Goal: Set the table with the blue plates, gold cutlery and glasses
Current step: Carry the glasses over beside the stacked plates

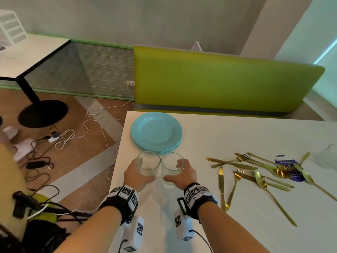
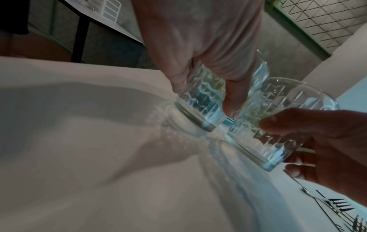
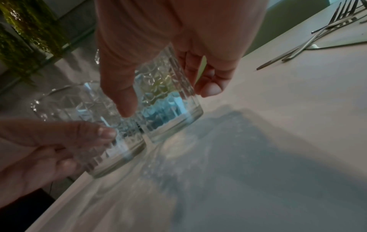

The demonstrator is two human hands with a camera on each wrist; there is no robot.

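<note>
Two clear patterned glasses are held side by side, nearly touching, low over the white table (image 1: 200, 207), in front of a stack of blue plates (image 1: 156, 132). My left hand (image 1: 144, 170) grips the left glass (image 1: 148, 164) (image 2: 200, 100) (image 3: 95, 125), thumb on the near side. My right hand (image 1: 174, 170) grips the right glass (image 1: 172, 166) (image 2: 278, 122) (image 3: 166, 100) the same way. Gold cutlery (image 1: 255, 172) (knives, forks, spoons) lies scattered to the right. A third glass (image 1: 328, 156) stands blurred at the far right edge.
A blue packet (image 1: 290, 170) lies under some of the cutlery. A green bench (image 1: 218, 79) runs behind the table. The table's left edge (image 1: 118, 152) drops to a floor with cables (image 1: 69, 137). Another table (image 1: 27, 57) stands at the far left.
</note>
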